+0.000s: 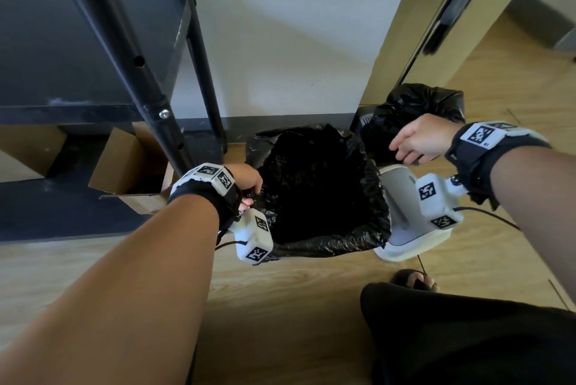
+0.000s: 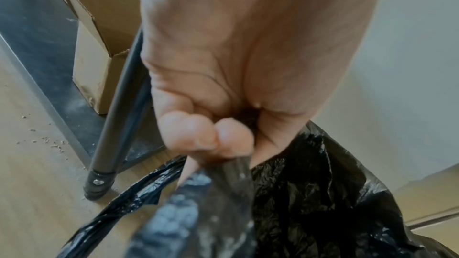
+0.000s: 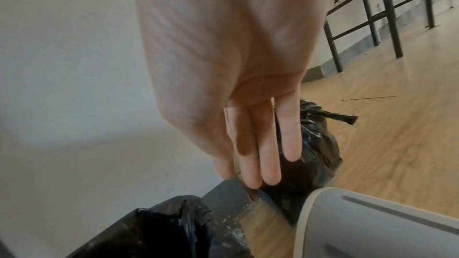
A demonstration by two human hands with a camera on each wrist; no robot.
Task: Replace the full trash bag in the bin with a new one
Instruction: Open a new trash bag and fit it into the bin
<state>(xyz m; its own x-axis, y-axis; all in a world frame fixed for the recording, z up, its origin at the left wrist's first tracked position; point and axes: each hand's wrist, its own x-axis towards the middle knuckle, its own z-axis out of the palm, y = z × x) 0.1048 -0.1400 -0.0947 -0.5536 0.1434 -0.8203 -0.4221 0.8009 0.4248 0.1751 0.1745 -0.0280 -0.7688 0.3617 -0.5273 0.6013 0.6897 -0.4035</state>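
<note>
Now the left hand (image 1: 247, 180) pinches the crinkly black plastic liner (image 1: 367, 197) at the bin's rim; the right hand (image 1: 419, 139) hovers, fingers (image 3: 269, 156) straight and empty, and next should seat the opposite edge.

The left hand (image 2: 223, 77) pinches the black trash bag (image 2: 310, 213) edge, beside a cardboard box (image 2: 99, 50).

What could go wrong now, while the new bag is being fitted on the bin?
1. Only the left hand pinches the new bag at its left edge; the right hand is open and holds nothing, so the right edge may slip into the bin.
2. The tied full bag and the white lid lie on the floor close by the foot, and might be tripped over.
</note>
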